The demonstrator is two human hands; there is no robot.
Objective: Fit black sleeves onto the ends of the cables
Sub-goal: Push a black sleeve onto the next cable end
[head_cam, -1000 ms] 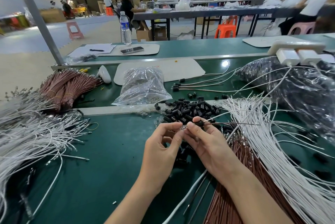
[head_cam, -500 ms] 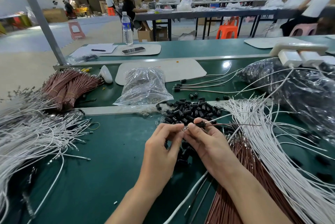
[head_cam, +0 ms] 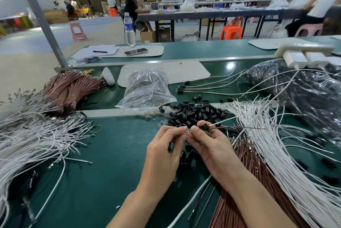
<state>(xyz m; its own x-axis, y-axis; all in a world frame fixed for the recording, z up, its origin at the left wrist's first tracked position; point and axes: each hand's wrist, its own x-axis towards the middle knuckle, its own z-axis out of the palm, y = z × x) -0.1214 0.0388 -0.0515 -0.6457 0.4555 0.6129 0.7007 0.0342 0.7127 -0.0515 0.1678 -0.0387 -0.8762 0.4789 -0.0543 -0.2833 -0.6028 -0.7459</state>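
Note:
Both hands meet over the green bench, just in front of a heap of loose black sleeves (head_cam: 193, 112). My right hand (head_cam: 208, 146) pinches a black sleeve (head_cam: 203, 127) that sits on thin cables (head_cam: 239, 127) running off to the right. My left hand (head_cam: 162, 150) pinches a small shiny metal terminal (head_cam: 187, 132) at the cables' end, fingertip to fingertip with the right. More black sleeves (head_cam: 188, 155) lie under my hands. Several cables with sleeves fitted (head_cam: 201, 89) lie behind the heap.
White cables fan out at the left (head_cam: 27, 135) and right (head_cam: 276, 153). Brown cable bundles lie at the back left (head_cam: 70, 89) and under my right forearm (head_cam: 239, 200). A clear bag of parts (head_cam: 145, 89) and a dark plastic bag (head_cam: 304, 94) lie behind.
Both hands have stayed together at the same spot, fingers shifting slightly on the terminal and sleeve. The view has tilted down a little.

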